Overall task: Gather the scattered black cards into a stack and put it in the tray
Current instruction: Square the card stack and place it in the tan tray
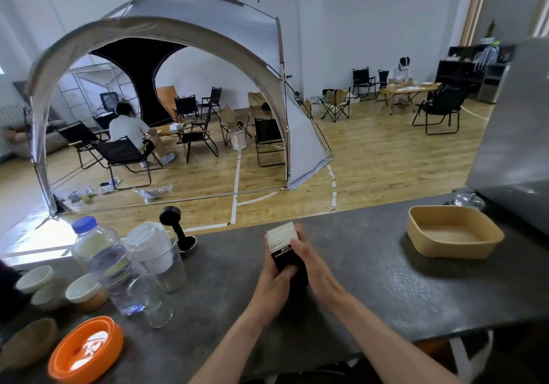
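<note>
A thick stack of black cards [282, 242] with white edges and white lettering stands upright above the dark counter [371, 279], near its far edge. My left hand [274, 282] grips the stack from below and the left, thumb across its black face. My right hand [309, 260] holds the stack's right side, fingers curled round its edge. The tan tray [454, 245] sits to the right on the counter, holding nothing, well apart from both hands.
At the left stand a water bottle [102, 260], clear glasses [162, 257], small bowls [86, 291], an orange lid [86, 349] and a black tamper [175, 223]. A grey appliance [514, 134] rises behind the tray. Beyond the counter lies a wooden floor with a tent and chairs.
</note>
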